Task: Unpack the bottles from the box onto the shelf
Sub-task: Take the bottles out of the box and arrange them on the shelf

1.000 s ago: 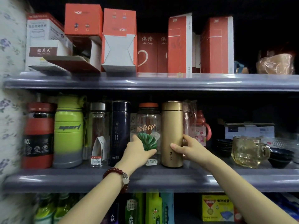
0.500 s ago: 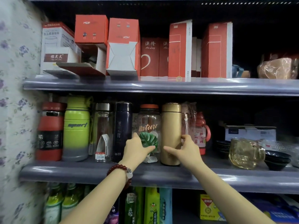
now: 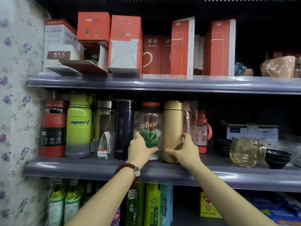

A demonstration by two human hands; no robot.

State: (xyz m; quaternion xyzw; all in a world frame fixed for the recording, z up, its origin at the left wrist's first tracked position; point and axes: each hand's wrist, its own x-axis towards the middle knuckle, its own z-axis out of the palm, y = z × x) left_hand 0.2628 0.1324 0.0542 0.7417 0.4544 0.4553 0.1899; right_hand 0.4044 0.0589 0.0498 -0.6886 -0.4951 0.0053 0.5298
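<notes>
On the middle shelf (image 3: 97, 170) stands a row of bottles. My left hand (image 3: 140, 149) grips the base of a clear bottle (image 3: 150, 121) with an orange lid, the word "Nature" and a green leaf. My right hand (image 3: 184, 150) wraps the lower part of a tall gold flask (image 3: 173, 121) beside it, thumb in front and fingers behind. Both bottles stand upright on the shelf. Left of them stand a dark blue flask (image 3: 124, 128), a clear glass bottle (image 3: 105, 128), a lime green sport bottle (image 3: 79, 126) and a red bottle (image 3: 53, 128).
A wrapped bottle (image 3: 189, 118) and a small red kettle bottle (image 3: 202, 132) stand right of the gold flask. Further right sit an amber glass mug (image 3: 244, 150) and dark bowls (image 3: 276, 158). Red and white boxes (image 3: 125, 44) fill the upper shelf. A flowered curtain (image 3: 16, 111) hangs left.
The view has shifted right and closer. My right hand's thumb slid across the front of the gold flask near its base, and my left hand stayed on the Nature bottle.
</notes>
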